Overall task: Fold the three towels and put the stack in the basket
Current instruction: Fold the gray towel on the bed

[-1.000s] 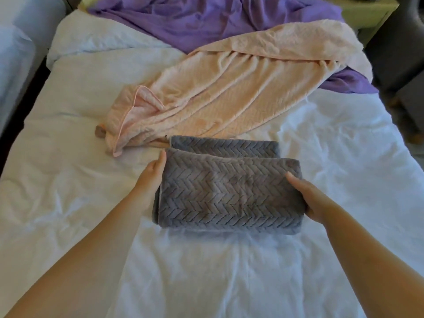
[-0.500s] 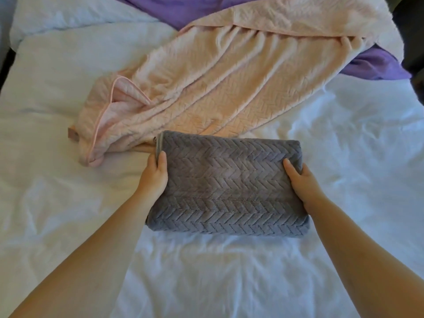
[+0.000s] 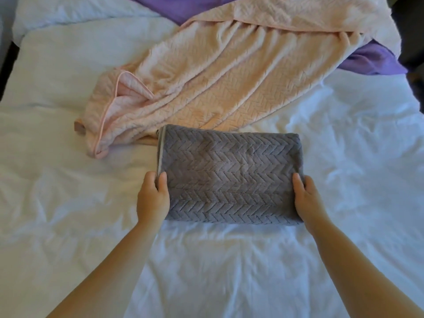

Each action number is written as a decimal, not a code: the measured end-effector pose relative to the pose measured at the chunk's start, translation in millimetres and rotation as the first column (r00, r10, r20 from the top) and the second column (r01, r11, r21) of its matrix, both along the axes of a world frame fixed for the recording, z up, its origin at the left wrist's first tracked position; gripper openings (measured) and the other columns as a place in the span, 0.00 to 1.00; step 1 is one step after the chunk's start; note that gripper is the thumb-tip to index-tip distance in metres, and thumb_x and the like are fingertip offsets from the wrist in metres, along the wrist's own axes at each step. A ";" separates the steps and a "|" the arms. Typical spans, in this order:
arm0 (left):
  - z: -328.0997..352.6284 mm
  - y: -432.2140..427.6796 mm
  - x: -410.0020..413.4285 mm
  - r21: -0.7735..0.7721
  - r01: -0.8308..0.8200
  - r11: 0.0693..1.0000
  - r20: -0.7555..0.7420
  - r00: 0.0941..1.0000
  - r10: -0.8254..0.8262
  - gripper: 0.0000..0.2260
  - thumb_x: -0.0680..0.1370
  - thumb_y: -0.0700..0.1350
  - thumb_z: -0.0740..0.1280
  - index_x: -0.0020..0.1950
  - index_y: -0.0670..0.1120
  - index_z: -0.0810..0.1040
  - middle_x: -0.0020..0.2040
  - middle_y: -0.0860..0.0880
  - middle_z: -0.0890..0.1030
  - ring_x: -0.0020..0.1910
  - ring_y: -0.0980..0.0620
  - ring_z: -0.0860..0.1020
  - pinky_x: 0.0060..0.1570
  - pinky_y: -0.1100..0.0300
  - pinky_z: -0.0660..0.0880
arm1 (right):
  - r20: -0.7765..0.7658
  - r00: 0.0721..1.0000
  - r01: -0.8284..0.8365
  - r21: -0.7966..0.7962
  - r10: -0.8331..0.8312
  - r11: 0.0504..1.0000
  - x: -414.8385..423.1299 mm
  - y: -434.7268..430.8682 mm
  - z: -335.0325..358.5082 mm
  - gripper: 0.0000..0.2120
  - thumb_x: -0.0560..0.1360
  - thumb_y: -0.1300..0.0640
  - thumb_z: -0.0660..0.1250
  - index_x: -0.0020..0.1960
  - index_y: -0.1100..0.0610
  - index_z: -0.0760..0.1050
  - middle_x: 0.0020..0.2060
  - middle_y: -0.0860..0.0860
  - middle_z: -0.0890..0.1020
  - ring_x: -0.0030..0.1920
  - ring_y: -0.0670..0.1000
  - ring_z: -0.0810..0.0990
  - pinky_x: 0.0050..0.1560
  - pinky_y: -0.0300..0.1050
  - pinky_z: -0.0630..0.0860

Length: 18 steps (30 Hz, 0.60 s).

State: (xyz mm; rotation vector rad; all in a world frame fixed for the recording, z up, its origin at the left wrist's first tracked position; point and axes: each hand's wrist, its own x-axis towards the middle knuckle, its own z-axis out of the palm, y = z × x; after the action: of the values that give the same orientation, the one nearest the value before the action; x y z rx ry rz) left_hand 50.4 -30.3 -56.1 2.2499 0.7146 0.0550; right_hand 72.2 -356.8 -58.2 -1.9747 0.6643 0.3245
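Grey towel [image 3: 230, 175]: folded into a thick rectangle with a herringbone weave; lies on the white sheet [image 3: 68, 203], its far left corner touching the pink towel
Left hand [image 3: 152, 198]: curled around the grey towel's left edge near the front corner; thumb on top, fingers tucked under the pale piped hem; closed in a grip on it
Right hand [image 3: 307, 198]: wrapped on the grey towel's right edge; thumb on top of the fabric, fingers hidden beneath; gripping it
Pink towel [image 3: 218, 72]: unfolded and rumpled; just behind the grey towel, spreading away to the far right
Purple towel [image 3: 371, 60]: behind the grey towel, mostly under the pink one; unfolded
White sheet: wrinkled; under the grey towel and all around it
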 end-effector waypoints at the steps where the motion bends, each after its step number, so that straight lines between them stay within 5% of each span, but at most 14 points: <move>1: 2.7 -2.9 1.7 -0.032 -0.044 0.999 0.063 0.997 0.046 0.14 0.83 0.48 0.56 0.40 0.42 0.66 0.33 0.48 0.68 0.33 0.48 0.67 0.34 0.56 0.60 | 0.078 0.997 0.013 -0.036 -0.010 0.999 3.5 3.7 3.1 0.15 0.80 0.42 0.52 0.54 0.52 0.67 0.45 0.47 0.75 0.44 0.45 0.75 0.37 0.41 0.69; 4: 2.1 -3.0 5.2 -0.097 -0.091 0.991 0.159 0.982 0.106 0.14 0.83 0.45 0.54 0.43 0.39 0.69 0.36 0.43 0.71 0.35 0.48 0.67 0.33 0.59 0.60 | 0.186 0.982 0.054 -0.110 -0.033 0.992 16.8 6.8 5.2 0.14 0.81 0.42 0.50 0.53 0.52 0.65 0.42 0.44 0.73 0.42 0.44 0.73 0.36 0.40 0.67; 8: -11.9 2.7 0.0 -0.194 -0.089 0.977 -0.005 0.996 0.089 0.13 0.82 0.52 0.57 0.47 0.43 0.71 0.37 0.52 0.72 0.38 0.51 0.71 0.36 0.60 0.65 | -0.109 0.992 -0.083 -0.201 0.062 0.976 17.3 3.1 -12.4 0.25 0.80 0.41 0.50 0.61 0.60 0.68 0.54 0.58 0.76 0.52 0.58 0.74 0.51 0.50 0.69; 10: -13.3 13.8 -0.4 -0.369 -0.176 0.912 -0.176 0.977 0.118 0.20 0.77 0.61 0.62 0.54 0.45 0.72 0.45 0.53 0.77 0.47 0.51 0.76 0.46 0.57 0.71 | -0.192 0.981 -0.043 -0.050 0.033 0.998 15.3 -3.7 -11.1 0.30 0.78 0.36 0.52 0.63 0.60 0.71 0.57 0.58 0.78 0.54 0.58 0.76 0.57 0.51 0.71; 12: -10.1 26.7 -4.1 -0.619 -0.179 0.765 -0.326 0.945 -0.043 0.29 0.70 0.67 0.68 0.60 0.46 0.76 0.54 0.48 0.82 0.54 0.49 0.80 0.56 0.51 0.74 | -0.254 0.967 0.111 0.276 -0.039 0.955 9.4 -12.2 -2.5 0.32 0.71 0.31 0.61 0.60 0.57 0.75 0.54 0.54 0.81 0.53 0.56 0.80 0.59 0.52 0.74; 15: -9.3 35.6 -14.1 -0.795 -0.110 0.596 -0.266 0.947 -0.180 0.25 0.65 0.61 0.72 0.59 0.53 0.78 0.57 0.51 0.83 0.53 0.52 0.82 0.55 0.52 0.76 | -0.222 0.974 0.130 0.386 -0.045 0.913 -4.4 -20.0 -0.3 0.24 0.67 0.38 0.70 0.56 0.53 0.75 0.52 0.52 0.82 0.52 0.53 0.81 0.51 0.47 0.77; 18: -12.2 29.6 -12.6 -0.617 -0.005 0.787 -0.150 0.982 -0.112 0.18 0.73 0.61 0.68 0.59 0.54 0.77 0.53 0.57 0.82 0.52 0.56 0.80 0.53 0.58 0.74 | -0.072 0.997 -0.001 0.139 0.011 0.990 -8.7 -11.0 -3.5 0.14 0.75 0.39 0.62 0.53 0.48 0.70 0.47 0.47 0.78 0.47 0.47 0.78 0.40 0.41 0.72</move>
State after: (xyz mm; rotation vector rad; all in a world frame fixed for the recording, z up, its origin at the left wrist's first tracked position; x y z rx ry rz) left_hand 37.8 -0.7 -68.3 1.6449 0.6421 -0.3689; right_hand 63.5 -367.8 -61.6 -1.8395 0.6643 0.4368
